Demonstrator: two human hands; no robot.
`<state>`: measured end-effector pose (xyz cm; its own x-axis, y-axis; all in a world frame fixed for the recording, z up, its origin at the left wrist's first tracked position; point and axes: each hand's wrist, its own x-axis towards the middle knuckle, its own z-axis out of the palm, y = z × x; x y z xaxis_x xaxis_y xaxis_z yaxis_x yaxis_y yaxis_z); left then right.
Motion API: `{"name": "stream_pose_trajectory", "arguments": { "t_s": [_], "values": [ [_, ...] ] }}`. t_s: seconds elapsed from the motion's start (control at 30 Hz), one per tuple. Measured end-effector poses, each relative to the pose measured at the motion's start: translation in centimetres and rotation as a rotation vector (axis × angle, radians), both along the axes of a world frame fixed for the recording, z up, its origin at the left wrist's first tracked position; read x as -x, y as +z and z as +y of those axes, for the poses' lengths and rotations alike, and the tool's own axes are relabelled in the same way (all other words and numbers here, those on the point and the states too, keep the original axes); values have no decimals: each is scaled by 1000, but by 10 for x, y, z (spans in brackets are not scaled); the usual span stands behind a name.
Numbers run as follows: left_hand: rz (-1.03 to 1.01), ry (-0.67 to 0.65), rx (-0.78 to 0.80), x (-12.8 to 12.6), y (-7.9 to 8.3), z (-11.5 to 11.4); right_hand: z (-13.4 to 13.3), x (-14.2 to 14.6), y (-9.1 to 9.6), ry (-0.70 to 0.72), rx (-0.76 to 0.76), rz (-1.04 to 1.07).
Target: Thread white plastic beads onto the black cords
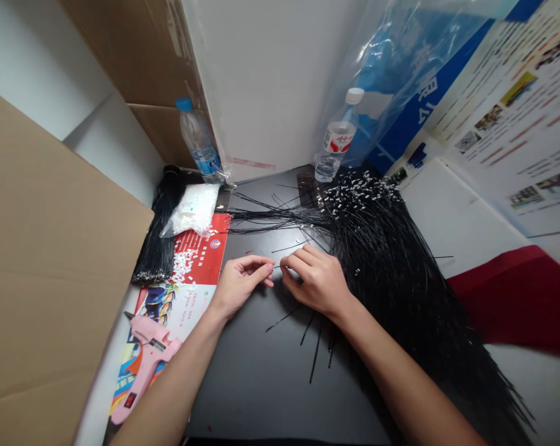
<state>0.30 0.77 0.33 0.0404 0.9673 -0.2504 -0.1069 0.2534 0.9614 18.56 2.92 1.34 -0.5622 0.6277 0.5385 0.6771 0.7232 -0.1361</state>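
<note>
My left hand and my right hand meet over the black table top, fingertips almost touching. Both are pinched shut on something very small, likely the end of a thin black strand and a tiny white piece; I cannot make it out. A big fan of long black strands with white tips lies under and to the right of my right hand. A few loose strands lie just below it.
At left lie a tied black strand bundle, a bag of white pieces, loose white pieces on a red printed sheet, and a pink glue gun. Two water bottles stand at the back. Cardboard rises at left; red cloth lies right.
</note>
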Motion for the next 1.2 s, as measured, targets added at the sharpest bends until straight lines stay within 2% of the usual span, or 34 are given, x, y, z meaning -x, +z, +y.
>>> {"name": "stream_pose_trajectory", "arguments": {
  "t_s": [0.23, 0.4, 0.53, 0.73, 0.83, 0.93, 1.07, 1.2],
  "values": [
    [21, -8, 2, 0, -1, -1, -2, 0, 3, -27, -19, -77],
    [31, 22, 7, 0, -2, -1, -3, 2, 2, -32, 31, -23],
    [38, 39, 0, 0, -2, 0, -5, 3, 0, -16, 155, 101],
    [43, 55, -25, 0, -2, 0, -5, 7, -3, -3, 417, 331],
    [47, 42, -41, -2, -2, 0, -4, 10, -2, -19, 585, 383],
    [53, 26, -60, -4, -2, -1, -5, 11, 0, -28, 682, 427],
    [57, 36, -80, -4, -2, -1, -4, 10, 1, -17, 700, 449],
    [51, 63, -70, -1, 1, 0, -1, 5, 0, -27, 630, 405]
  ]
}}
